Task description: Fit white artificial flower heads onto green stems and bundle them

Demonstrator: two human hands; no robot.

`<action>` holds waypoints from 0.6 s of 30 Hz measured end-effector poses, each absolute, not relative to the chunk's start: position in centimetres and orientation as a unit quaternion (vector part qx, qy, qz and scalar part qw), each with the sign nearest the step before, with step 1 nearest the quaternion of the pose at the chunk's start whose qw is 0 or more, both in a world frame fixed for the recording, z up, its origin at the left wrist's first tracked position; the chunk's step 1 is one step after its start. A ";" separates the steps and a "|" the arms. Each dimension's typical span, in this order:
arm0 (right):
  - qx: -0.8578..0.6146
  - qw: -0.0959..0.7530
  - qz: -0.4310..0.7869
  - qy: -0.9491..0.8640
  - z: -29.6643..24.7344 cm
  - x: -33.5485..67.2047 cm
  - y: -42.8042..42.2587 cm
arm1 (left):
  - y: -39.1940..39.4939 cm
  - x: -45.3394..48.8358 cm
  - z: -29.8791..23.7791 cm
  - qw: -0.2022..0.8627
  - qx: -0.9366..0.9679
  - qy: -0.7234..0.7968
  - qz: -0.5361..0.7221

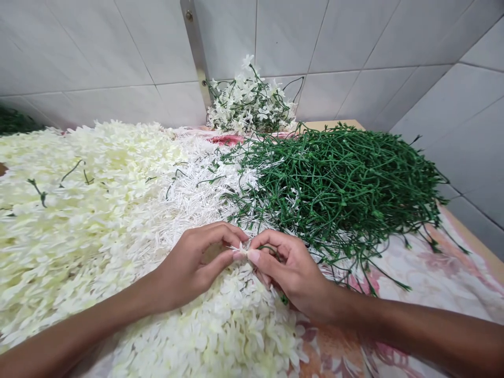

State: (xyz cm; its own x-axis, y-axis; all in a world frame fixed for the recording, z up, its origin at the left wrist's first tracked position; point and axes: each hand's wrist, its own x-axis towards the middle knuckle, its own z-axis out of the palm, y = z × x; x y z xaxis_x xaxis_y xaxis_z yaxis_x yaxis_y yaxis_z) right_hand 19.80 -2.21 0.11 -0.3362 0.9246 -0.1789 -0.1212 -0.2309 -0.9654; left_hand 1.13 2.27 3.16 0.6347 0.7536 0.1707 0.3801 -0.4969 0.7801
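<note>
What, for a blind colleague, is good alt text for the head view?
The left hand and right hand pinch a tiny white artificial flower above heaped cream artificial blossoms, beside a tangle of green stems, on a floral cloth.

one head-worn camera looks forward and down from close behind the left hand (192, 268) and right hand (289, 273), facing across heaped artificial flowers (79, 210) toward a white tiled wall (346, 100) and its corner.

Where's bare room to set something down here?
Floral cloth shows between the green stems and the wooden table edge, and below the right hand. Crowded left: cream artificial blossoms pile up to the left hand, pinching a small white blossom with the right.
</note>
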 end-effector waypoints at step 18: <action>-0.430 0.399 0.655 -0.476 -0.5 19.4 -2.5 | 1.7 1.2 2.9 0.319 0.819 0.356 0.318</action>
State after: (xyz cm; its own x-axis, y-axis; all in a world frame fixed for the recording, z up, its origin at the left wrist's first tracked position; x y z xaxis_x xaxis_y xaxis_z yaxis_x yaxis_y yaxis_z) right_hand 19.44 -2.50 -0.54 -0.3112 0.9325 -0.1832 -0.1124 -0.2275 -0.9673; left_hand 1.19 1.65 2.93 0.5442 0.7860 0.2934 0.3805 -0.5429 0.7486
